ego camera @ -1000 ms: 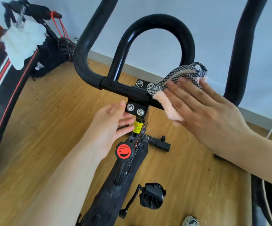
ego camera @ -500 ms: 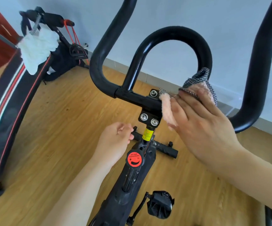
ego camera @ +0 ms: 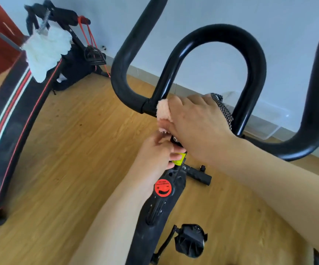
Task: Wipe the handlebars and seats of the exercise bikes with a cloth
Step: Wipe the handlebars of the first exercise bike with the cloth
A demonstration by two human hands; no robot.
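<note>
The black handlebar of an exercise bike fills the middle of the view, with a glossy centre loop and padded outer bars. My right hand presses a cloth, pink fleece on one side and black-and-white check on the other, onto the centre clamp where the loop meets the crossbar. The cloth's checked edge sticks out behind my knuckles. My left hand grips the stem just below the clamp, beside a yellow label. The bike's seat is out of view.
A red round knob sits on the black frame below my hands, with a pedal lower right. A second machine with red and white stripes stands at left, a white fluffy cloth draped on it. Wooden floor, pale wall behind.
My right hand slid the cloth left along the crossbar onto the centre clamp. My left hand rose back up to the stem under the clamp. The view tilted slightly.
</note>
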